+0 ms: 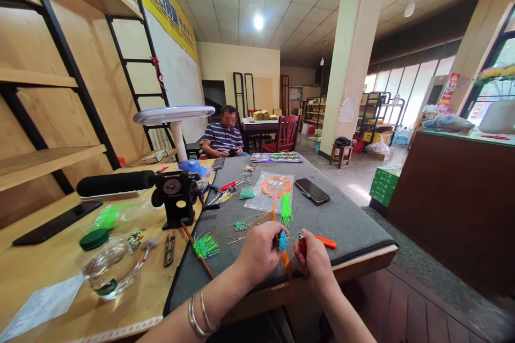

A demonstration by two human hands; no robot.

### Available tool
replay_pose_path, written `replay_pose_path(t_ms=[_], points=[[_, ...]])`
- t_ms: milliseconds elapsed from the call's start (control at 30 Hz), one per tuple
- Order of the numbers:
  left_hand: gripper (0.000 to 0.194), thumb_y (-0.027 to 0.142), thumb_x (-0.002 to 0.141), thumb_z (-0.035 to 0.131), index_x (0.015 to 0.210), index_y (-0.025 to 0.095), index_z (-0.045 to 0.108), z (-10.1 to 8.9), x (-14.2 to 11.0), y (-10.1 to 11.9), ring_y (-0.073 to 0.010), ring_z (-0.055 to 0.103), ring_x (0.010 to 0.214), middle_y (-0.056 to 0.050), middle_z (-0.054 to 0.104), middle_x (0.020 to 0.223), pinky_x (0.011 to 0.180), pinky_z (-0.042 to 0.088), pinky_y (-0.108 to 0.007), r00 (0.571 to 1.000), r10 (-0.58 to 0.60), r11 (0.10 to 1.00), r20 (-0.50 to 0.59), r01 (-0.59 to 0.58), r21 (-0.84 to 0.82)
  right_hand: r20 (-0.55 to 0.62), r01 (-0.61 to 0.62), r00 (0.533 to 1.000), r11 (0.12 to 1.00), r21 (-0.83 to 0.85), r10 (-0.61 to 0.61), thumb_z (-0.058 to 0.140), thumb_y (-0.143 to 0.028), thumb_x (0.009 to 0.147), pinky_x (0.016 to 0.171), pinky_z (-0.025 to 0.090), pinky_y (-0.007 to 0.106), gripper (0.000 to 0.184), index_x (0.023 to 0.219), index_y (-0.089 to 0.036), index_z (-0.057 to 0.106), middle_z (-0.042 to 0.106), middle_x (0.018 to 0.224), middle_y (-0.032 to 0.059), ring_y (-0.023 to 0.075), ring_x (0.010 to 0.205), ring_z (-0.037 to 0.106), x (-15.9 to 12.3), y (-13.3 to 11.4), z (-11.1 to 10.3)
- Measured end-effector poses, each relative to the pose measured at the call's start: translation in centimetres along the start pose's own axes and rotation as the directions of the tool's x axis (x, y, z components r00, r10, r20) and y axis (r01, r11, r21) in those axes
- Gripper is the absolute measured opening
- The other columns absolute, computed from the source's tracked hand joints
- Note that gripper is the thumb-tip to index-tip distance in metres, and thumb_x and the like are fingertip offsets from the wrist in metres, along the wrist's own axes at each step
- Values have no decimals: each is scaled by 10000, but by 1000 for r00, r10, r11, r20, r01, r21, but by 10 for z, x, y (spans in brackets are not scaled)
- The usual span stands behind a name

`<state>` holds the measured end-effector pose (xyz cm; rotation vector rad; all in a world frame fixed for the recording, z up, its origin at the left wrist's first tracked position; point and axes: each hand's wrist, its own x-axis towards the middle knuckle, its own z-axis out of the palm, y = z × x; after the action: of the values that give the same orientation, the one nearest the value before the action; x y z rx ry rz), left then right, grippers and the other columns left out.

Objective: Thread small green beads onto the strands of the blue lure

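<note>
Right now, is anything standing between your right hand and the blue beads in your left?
Nothing visible blocks the narrow gap between the right hand, holding a red object, and the blue beads in the left hand. Orange strands show below them.

Left hand (263, 249): closed, knuckles up; two bangles at wrist.
Right hand (314, 253): curled, beside left, apart.
Forearms: reaching forward, converging.

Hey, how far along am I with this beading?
Partway, I'd guess. The beaded green bunch on the mat looks done. Your left hand holds a blue bead cluster; your right hand holds something red. The bright green strands, with no beads visible, may be left.
</note>
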<state>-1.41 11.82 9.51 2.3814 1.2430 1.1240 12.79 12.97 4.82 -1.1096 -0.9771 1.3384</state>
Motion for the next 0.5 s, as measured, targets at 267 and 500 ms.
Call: replay_pose_path(t_ms=[267, 500], points=[[212, 83, 713, 527, 845, 174, 665, 3, 2, -3, -189, 630, 767, -54, 707, 836, 687, 439, -262, 1000, -17, 1000, 1, 17, -9, 40, 37, 999, 998, -45, -35, 387, -505, 820, 338, 130, 233, 512, 403, -220, 471, 286, 324, -57, 79, 304, 211, 0, 5, -2], [200, 90, 730, 521, 843, 173, 664, 1, 1, 0, -188, 627, 776, -54, 706, 842, 691, 433, -263, 1000, -18, 1000, 7, 18, -14, 61, 41, 997, 998, -45, -38, 359, -495, 836, 343, 133, 234, 507, 427, -220, 480, 298, 337, -57, 82, 306, 212, 0, 5, -2]])
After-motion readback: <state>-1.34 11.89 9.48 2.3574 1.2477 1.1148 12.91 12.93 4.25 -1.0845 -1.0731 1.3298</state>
